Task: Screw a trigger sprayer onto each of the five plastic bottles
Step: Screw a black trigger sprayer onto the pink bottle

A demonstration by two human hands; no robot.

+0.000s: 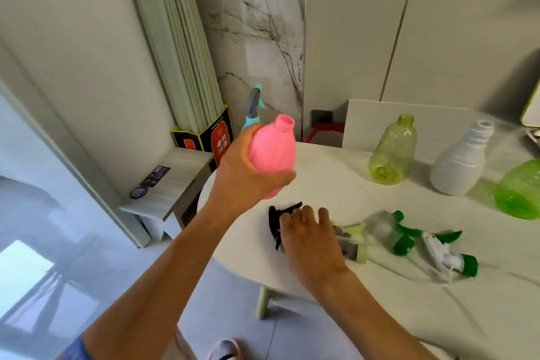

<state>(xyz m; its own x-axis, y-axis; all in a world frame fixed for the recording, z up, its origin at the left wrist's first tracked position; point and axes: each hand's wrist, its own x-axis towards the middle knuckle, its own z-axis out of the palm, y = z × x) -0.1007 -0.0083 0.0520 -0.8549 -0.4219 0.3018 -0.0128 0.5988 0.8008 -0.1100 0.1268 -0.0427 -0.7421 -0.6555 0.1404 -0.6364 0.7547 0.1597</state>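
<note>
Head view: your left hand (248, 172) wraps the pink bottle (273, 155), neck open, uncapped, lifted above the bench (336, 172). Your right hand (309, 240) lies on the black trigger sprayer (277, 216), fingers curled over it; grip unclear. Yellow-green bottle (393, 152), white bottle (461, 164): both uncapped.

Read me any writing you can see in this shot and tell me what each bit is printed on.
"白酒" and "老凉", white characters on a red panel of the black and yellow box behind the pink bottle; the second pair is hard to make out.
Dark card on the small side table: print too small and blurred to read.
Round blue sticker beside it: unreadable.
The bottles and sprayers show no legible text.
</note>
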